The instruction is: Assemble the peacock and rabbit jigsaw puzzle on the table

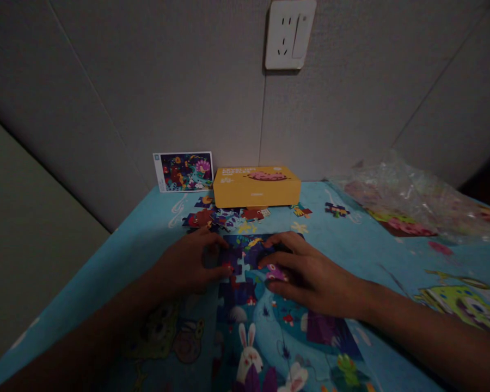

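Observation:
A partly joined jigsaw puzzle [265, 326] lies flat on the table, showing a white rabbit, a frog and a blue stream. At its upper left edge, my left hand [198, 258] has thumb and forefinger curved around a dark puzzle piece [233, 256]. My right hand [310, 269] reaches in from the other side, its curled fingers on another dark piece [253, 256] near the top. Between these two pieces a narrow, jagged gap shows the light blue cloth. Part of the puzzle's upper right is hidden under my right hand.
Loose puzzle pieces [228, 219] lie behind the puzzle, with a small joined cluster [337, 209] farther right. A yellow box [257, 188] and a picture card [185, 172] stand by the wall. Crumpled clear plastic [416, 196] covers the right back of the cartoon-print tablecloth [147, 234].

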`<move>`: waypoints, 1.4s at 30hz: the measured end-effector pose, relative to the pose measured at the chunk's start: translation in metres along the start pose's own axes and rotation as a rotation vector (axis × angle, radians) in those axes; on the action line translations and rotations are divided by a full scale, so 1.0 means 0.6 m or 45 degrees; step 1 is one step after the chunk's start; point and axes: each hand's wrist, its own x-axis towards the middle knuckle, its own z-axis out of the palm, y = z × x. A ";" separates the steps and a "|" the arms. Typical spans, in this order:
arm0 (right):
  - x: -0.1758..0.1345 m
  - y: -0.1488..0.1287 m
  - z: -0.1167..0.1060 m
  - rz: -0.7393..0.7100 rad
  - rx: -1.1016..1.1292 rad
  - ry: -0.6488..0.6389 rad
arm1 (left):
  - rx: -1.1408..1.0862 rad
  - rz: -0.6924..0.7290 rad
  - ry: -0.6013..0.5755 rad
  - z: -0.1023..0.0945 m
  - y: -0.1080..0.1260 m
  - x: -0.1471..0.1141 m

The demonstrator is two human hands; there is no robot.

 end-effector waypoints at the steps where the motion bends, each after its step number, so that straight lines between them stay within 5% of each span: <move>1: 0.000 0.000 0.000 -0.004 -0.001 0.002 | 0.041 0.023 -0.011 -0.001 0.001 -0.001; 15: -0.003 -0.001 -0.003 -0.010 0.001 0.013 | 0.200 0.245 -0.027 0.002 -0.001 -0.005; 42: -0.002 -0.003 -0.006 -0.023 0.000 0.014 | 0.139 0.210 -0.072 0.003 0.006 -0.007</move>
